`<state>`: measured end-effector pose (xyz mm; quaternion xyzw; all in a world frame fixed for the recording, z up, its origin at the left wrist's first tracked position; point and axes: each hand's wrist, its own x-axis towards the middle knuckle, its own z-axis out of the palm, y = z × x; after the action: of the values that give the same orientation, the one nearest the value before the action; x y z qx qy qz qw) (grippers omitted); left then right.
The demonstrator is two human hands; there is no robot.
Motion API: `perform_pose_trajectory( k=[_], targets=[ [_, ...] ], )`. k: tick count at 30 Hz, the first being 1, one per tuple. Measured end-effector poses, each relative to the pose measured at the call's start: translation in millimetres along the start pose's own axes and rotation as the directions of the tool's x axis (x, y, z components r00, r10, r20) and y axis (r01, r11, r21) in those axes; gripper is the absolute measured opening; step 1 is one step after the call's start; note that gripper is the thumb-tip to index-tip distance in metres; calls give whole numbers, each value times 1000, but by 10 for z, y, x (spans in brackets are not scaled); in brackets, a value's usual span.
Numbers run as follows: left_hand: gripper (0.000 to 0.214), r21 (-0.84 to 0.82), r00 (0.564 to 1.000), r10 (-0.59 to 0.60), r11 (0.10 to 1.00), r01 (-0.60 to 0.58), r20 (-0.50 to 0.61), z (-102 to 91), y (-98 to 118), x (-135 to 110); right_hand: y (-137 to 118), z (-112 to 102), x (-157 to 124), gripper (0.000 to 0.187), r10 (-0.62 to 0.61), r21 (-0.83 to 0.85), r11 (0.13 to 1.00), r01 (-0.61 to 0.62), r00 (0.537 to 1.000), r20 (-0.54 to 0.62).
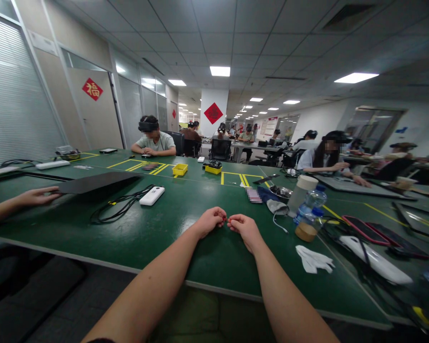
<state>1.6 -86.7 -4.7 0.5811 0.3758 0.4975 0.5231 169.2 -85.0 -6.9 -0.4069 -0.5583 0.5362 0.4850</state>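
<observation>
Both my hands meet close together above the green table (164,233), near its front edge. My left hand (211,222) has its fingers curled into a pinch. Facing it, my right hand (243,229) pinches thumb against forefinger. A tiny reddish bit seems to show between the fingertips, too small to name. To the right of my right hand lie a grey cloth item (277,207) with a white cord and a crumpled white glove (314,259).
A white power bank (152,196) with black cables lies left. Yellow trays (179,170) stand farther back. Bottles (306,225) and a tumbler (301,194) stand right, beside a white device (375,259) and cables. At left, another person's hand (39,196) holds a dark panel (100,182).
</observation>
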Motion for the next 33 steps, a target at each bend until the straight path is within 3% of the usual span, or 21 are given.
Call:
perform_pose_trajectory(
  k=[7,15,24,29,33],
  targets=[
    [24,46,1000,0,999,1,-22,9,10,-32,-9,5,-3,21,-13,-19,1000,14,1000,10],
    [22,-12,999,-16,1000,16,30,-2,-33,5,13,-5,10,20,-10,-11,1000,10,1000,19],
    [25,-60,997,-71,996,73,27,2,-42,9,38,-5,27,22,-13,-7,1000,14,1000,23],
    [15,-110,995,-101,989,100,-2,19,-35,9,45,-5,20,23,-42,-38,998,42,999,-5],
    [13,-170,992,-124,978,120,-17,36,-2,0,25,-6,14,19,-1,29,1000,1,1000,-1]
  ],
)
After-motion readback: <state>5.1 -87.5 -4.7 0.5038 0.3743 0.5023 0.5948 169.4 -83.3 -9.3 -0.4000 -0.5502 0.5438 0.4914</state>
